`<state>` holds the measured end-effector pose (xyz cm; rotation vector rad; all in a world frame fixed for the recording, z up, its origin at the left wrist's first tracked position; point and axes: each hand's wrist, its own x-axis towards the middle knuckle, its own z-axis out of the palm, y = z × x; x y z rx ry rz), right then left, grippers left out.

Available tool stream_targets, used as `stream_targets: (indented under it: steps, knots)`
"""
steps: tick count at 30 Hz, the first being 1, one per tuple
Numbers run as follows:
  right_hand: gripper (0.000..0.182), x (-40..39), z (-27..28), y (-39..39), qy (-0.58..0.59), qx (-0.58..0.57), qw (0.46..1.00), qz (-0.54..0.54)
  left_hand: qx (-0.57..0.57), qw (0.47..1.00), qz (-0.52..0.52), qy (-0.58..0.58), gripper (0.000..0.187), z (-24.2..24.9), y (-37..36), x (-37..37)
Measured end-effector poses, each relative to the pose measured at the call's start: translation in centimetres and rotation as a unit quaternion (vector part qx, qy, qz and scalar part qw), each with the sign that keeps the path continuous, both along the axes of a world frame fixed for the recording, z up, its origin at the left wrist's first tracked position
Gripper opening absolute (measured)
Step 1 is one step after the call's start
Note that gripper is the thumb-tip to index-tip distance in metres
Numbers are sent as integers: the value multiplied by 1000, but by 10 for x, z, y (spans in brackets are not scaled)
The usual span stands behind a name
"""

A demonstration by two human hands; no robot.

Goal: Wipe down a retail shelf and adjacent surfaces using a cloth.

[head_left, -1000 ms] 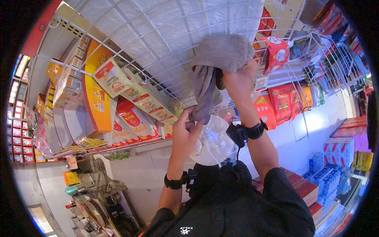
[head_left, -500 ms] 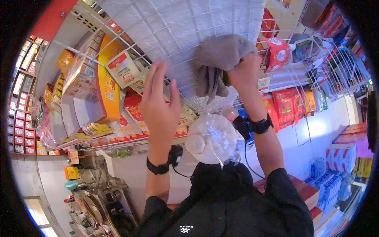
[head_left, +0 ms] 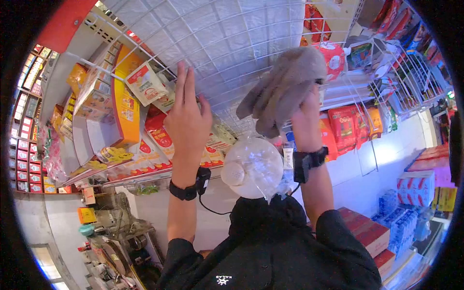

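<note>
Wiping looks to be the step in hand: the right hand [head_left: 305,112] is closed around a bunched grey cloth [head_left: 285,87], held up against the white wire grid panel [head_left: 232,43] in the upper middle of the frame. The left hand [head_left: 187,121] is raised flat with fingers spread, gripping nothing, its back to the camera, just in front of the lower grid and the red and yellow snack packets [head_left: 159,135] hanging at centre left. A clear plastic bag [head_left: 253,166] hangs below the cloth, near the chest. I judge the next move calls for pressing the cloth along the wires while the free hand steadies the panel or nearby packets.
</note>
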<state>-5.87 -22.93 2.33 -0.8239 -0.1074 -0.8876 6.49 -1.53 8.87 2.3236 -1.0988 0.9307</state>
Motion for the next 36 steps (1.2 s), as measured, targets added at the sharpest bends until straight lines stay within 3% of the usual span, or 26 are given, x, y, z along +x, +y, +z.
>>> stream_targets:
  steps: [1, 3, 4, 5, 7, 8, 10, 11, 16, 18, 20, 22, 23, 25, 31, 36]
  knots:
    - [44, -8, 2, -5, 1, -1, 1000, 0, -1, 1000, -2, -11, 56, -1, 0, 1]
    - [42, -19, 6, -10, 55, 174, 983, -7, -2, 1000, -2, 15, 55, 2, 0, -1]
    - [41, -30, 6, 6, 97, 16, 988, -120, 0, 999, -1, 40, 54, 3, 1, -4]
    - [41, -33, -3, 6, 97, 13, 988, -121, -3, 999, -2, 40, 54, 5, 2, -5]
    - [42, -31, -39, 3, 218, 130, 949, -188, -7, 998, -24, 49, 51, 11, 7, -4]
    - [42, -33, -54, 7, 215, 126, 950, -188, -11, 999, -24, 46, 51, 17, 10, -2]
    - [45, -39, -71, 24, 327, 39, 908, -259, -75, 996, -24, -52, 49, 31, 20, 6]
    - [45, -41, -72, 28, 324, 36, 910, -258, -78, 995, -22, -54, 49, 41, 25, 11]
    - [44, -27, -33, 86, 202, -309, 892, -261, -111, 989, 21, -96, 49, 79, 35, 15]
    - [39, 8, -10, 82, 147, -490, 767, -387, -113, 989, 27, -86, 49, 87, 31, 14]
    - [33, 54, 41, 100, 124, -312, 900, -279, -168, 978, -24, -118, 47, 97, 31, 15]
    - [41, 73, 111, 95, 109, -569, 691, -432, -157, 980, -18, -118, 46, 117, 39, 14]
    - [41, 88, 130, 95, 103, -569, 693, -431, -146, 983, -16, -113, 45, 127, 43, 13]
    - [35, 117, 156, 102, 110, -576, 607, -536, -124, 984, 14, -126, 45, 141, 46, 14]
    - [43, 148, 162, 112, 117, -603, 624, -482, -72, 991, 66, -91, 49, 143, 52, 21]
    - [46, 139, 83, 96, 136, -659, 608, -421, -44, 993, 74, -81, 54, 126, 48, 28]
